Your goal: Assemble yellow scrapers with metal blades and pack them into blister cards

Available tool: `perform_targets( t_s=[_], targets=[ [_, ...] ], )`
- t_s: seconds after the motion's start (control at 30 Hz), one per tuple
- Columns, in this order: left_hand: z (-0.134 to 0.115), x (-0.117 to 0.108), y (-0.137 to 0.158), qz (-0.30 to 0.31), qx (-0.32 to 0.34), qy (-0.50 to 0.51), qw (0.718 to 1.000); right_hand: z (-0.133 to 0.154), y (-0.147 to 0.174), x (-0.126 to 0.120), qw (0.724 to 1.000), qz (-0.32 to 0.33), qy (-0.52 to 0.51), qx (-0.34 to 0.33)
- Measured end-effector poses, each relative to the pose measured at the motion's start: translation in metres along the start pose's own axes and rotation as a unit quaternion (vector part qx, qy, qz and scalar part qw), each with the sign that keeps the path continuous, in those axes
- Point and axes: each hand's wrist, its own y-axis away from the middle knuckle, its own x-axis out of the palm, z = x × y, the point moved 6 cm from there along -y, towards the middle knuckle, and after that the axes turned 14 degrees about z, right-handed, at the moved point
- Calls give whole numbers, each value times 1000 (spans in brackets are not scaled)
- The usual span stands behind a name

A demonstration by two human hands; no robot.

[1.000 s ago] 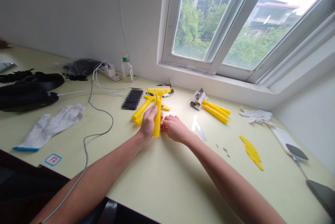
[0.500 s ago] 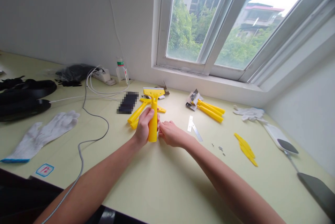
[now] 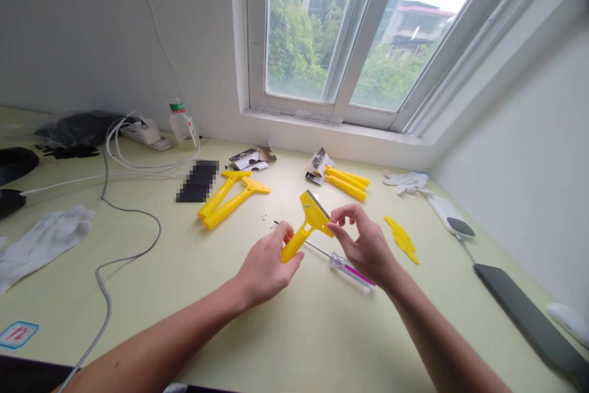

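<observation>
At frame centre, above the surface (image 3: 294,331), my left hand (image 3: 269,264) grips the yellow scraper (image 3: 307,225) by its handle, tilted, so my right hand (image 3: 365,246) can pinch its head.

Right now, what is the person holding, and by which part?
A yellow scraper: the left hand grips its handle, while the right hand pinches the wide blade head with its fingers.
</observation>
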Motion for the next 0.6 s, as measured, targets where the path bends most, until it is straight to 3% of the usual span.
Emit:
perform_targets(
  t_s=[0.1,0.37,0.5,0.6],
  targets=[
    [-2,5,2,9,4,-65,998,-2,3,9,999,21,42,1],
    [-4,1,5,-6,30,-146,989,-1,4,13,999,13,35,9],
    [-6,-1,5,13,39,-157,987,-21,3,12,985,18,-135,102],
    [-6,0,5,34,38,-170,984,-34,3,28,922,113,-344,139]
  ],
)
